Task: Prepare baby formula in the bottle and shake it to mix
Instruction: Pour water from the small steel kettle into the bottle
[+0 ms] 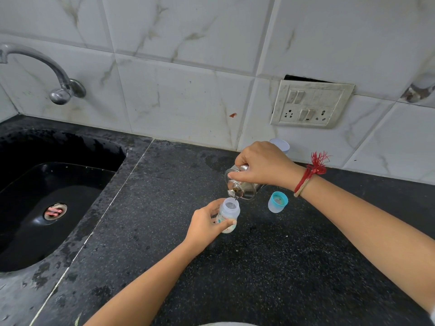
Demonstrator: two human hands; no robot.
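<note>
Left hand (206,223) steadies, right hand (264,164) pours

L fingers curl round baby bottle (227,214), near-upright on counter (259,267); R grips steel pot (246,188) tilted, lip directly above bottle mouth. Thin stream, prob. water. Blue-ringed cap (278,202) lies just right.

Light: soft, even, fairly bright; source unclear. Shadows: faint, diffuse. Glare: small highlights on steel cup (247,192), tap (59,75), dark wet sink (30,184). Focus: bottle (229,211) sharp at centre; corners slightly soft. Distortion: wide-angle bowing of tile joints (188,65) toward the edges.
</note>
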